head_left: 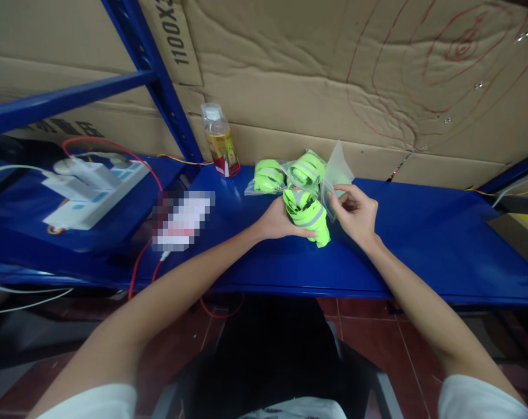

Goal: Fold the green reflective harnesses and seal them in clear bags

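Wrapped round a rolled neon-green bundle with grey reflective bands [309,215] is my left hand [276,220], above the blue tabletop [421,233]. My right hand [358,214] pinches a clear plastic bag [337,169] by its edge, just right of the bundle; the bag stands upright and looks empty. Behind the bundle lie two more neon-green rolls in clear bags, one on the left [268,176] and one nearer the middle [306,169].
A drink bottle [222,145] stands at the back, near a blue metal post. To the left are a white power strip [98,195] with plugs, a red cable and a blurred-out flat item [183,221]. Cardboard [290,75] lines the back. An open box [519,233] sits far right.
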The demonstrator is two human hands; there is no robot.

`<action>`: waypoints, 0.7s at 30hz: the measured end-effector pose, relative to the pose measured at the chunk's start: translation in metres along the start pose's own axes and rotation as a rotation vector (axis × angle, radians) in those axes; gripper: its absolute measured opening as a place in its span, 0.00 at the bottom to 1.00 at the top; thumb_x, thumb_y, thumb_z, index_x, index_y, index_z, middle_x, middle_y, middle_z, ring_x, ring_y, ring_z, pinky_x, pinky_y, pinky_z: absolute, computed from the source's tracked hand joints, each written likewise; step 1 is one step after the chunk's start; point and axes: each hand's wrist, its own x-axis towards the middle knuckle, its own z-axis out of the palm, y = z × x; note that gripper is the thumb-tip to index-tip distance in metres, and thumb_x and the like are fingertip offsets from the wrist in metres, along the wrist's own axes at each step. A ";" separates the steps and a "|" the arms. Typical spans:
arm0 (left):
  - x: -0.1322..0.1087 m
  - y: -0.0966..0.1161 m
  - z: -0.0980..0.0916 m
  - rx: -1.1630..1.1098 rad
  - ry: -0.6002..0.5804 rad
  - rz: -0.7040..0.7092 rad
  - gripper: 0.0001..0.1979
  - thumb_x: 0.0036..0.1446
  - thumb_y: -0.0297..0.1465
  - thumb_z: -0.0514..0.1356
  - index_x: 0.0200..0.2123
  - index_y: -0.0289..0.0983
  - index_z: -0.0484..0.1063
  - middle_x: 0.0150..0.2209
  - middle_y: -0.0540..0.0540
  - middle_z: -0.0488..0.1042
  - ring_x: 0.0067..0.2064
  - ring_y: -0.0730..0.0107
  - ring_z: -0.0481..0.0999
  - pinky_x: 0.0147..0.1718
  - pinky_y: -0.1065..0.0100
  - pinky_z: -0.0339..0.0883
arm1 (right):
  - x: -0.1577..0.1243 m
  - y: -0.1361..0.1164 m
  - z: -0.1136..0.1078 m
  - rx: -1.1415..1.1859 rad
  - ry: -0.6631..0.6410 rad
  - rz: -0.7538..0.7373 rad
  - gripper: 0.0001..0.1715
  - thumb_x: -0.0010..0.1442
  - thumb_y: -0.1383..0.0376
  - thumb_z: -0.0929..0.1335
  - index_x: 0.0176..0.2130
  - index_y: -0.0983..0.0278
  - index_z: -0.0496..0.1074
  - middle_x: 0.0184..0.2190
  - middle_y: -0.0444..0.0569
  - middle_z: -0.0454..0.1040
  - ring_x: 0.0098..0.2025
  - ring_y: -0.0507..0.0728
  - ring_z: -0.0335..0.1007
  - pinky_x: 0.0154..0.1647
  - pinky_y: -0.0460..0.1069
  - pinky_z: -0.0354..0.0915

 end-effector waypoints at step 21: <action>-0.007 0.018 0.014 -0.157 -0.242 -0.130 0.32 0.42 0.37 0.83 0.50 0.35 0.81 0.51 0.37 0.87 0.54 0.47 0.87 0.60 0.44 0.80 | -0.001 -0.012 0.007 0.210 0.027 0.054 0.10 0.63 0.54 0.79 0.40 0.57 0.85 0.36 0.46 0.88 0.34 0.60 0.86 0.36 0.56 0.83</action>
